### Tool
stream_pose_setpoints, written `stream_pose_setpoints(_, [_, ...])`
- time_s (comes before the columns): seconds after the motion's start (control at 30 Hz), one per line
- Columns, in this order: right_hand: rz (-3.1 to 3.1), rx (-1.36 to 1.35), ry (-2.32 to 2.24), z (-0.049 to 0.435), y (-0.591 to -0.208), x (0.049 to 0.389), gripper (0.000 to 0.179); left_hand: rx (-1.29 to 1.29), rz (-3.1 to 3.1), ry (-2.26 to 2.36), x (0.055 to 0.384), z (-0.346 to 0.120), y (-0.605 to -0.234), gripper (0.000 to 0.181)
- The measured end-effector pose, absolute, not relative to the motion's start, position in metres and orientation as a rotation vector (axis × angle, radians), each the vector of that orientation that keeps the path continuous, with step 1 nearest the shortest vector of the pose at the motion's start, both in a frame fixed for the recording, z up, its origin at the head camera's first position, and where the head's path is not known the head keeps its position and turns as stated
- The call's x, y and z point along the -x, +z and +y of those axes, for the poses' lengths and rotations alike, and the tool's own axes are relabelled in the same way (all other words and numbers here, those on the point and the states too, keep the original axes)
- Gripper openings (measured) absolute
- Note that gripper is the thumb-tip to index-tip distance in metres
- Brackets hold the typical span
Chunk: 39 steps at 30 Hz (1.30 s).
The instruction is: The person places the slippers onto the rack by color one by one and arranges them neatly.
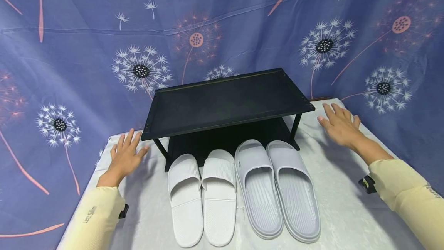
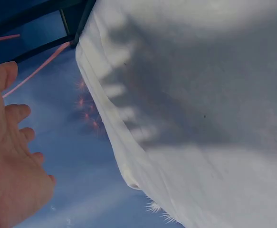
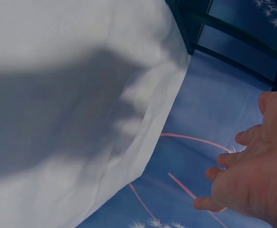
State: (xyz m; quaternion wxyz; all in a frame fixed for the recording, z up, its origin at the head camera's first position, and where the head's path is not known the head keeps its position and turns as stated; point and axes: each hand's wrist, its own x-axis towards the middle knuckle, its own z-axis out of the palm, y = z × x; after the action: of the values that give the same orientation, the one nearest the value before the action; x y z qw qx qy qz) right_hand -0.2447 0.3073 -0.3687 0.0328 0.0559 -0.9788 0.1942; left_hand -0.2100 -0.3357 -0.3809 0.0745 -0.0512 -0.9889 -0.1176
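A black two-tier shoe rack [image 1: 225, 101] stands at the back of the table. In front of it lie a pair of white slippers [image 1: 219, 211] and, to their right, a pair of grey slippers [image 1: 298, 200], toes toward the rack and overlapping its lower shelf in the head view. My left hand [image 1: 125, 156] hovers by the rack's left front corner, fingers spread and holding nothing. Off the rack's right side, my right hand [image 1: 340, 126] is likewise spread and bare. Both palms show in the wrist views, the left hand [image 2: 19, 152] and the right hand [image 3: 257, 161].
A white cloth [image 1: 149, 211] covers the table, with hand shadows falling on it. Behind and at both sides hangs a blue curtain [image 1: 243, 22] printed with dandelions. Small black devices [image 1: 367, 184] sit under the wrists.
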Motion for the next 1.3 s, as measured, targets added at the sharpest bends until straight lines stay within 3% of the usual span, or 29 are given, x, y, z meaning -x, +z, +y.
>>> stream_pose_setpoints(1.3, [-2.954,-0.138,0.645,0.272,-0.379,0.202,0.061,0.209,-2.878,-0.729,0.197,-0.322,-0.379,0.061])
